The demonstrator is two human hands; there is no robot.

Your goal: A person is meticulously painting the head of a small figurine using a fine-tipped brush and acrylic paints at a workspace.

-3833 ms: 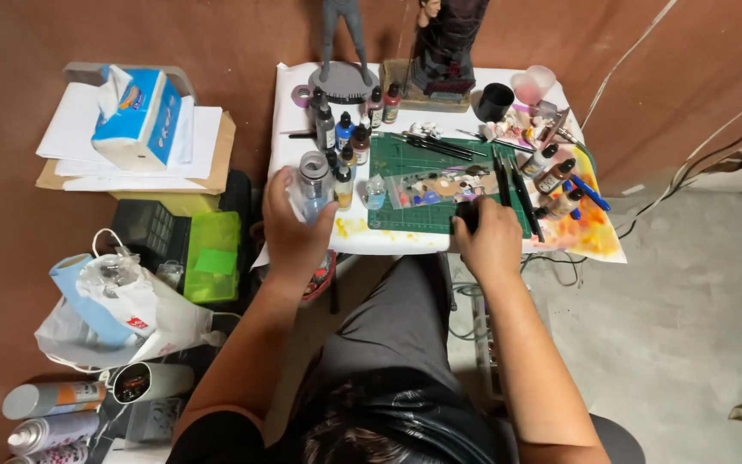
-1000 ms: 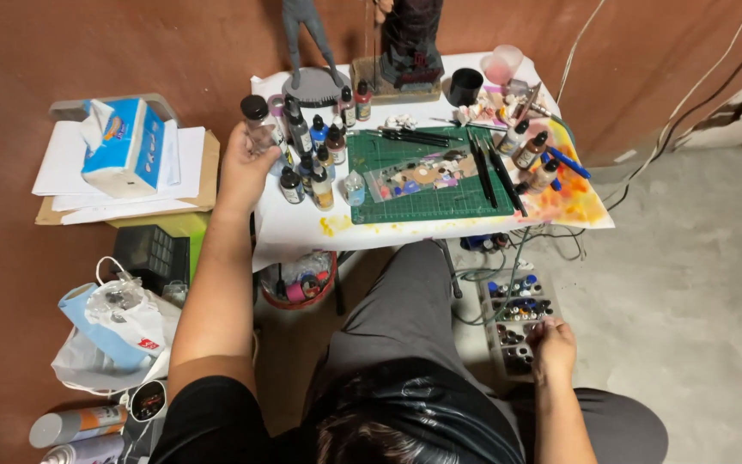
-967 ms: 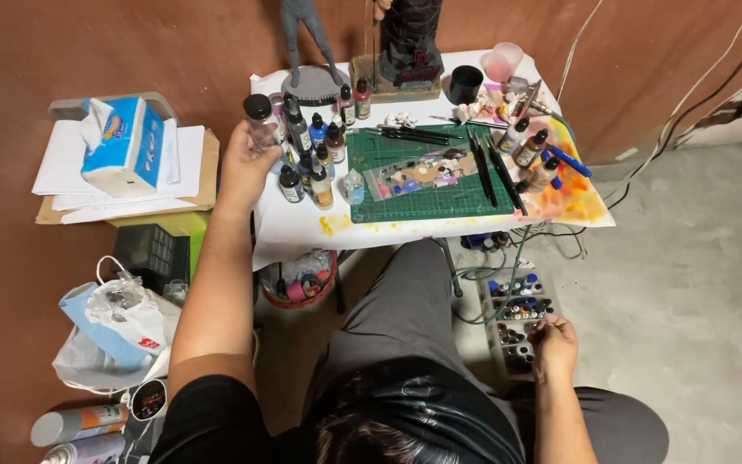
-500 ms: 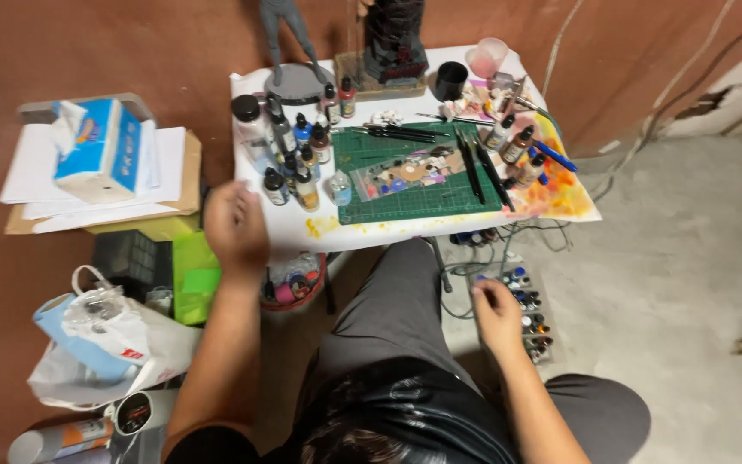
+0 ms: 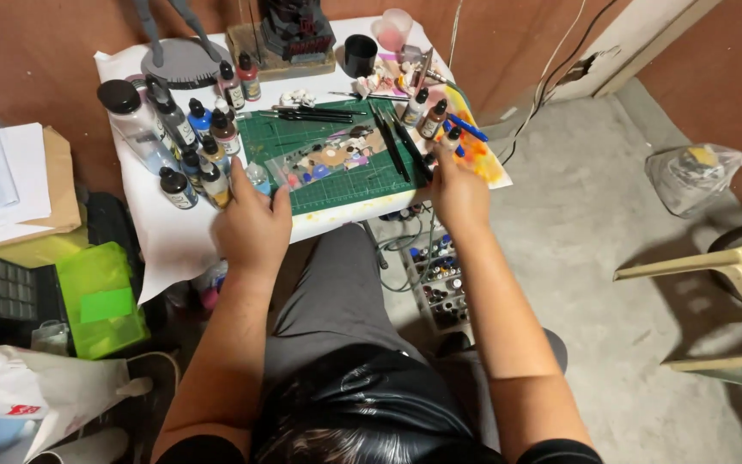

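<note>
While both hands [image 5: 252, 225] [image 5: 459, 194] rest, glossy bottles [image 5: 189, 146] (dark-capped) flank the gridded green mat [image 5: 328, 150].

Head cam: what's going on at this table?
A seated person is at a small painting table. The left hand rests at the near edge of the green cutting mat, by a cluster of paint dropper bottles. The right hand is at the mat's right corner, fingertips beside the black brushes. What either hand holds can't be told.
</note>
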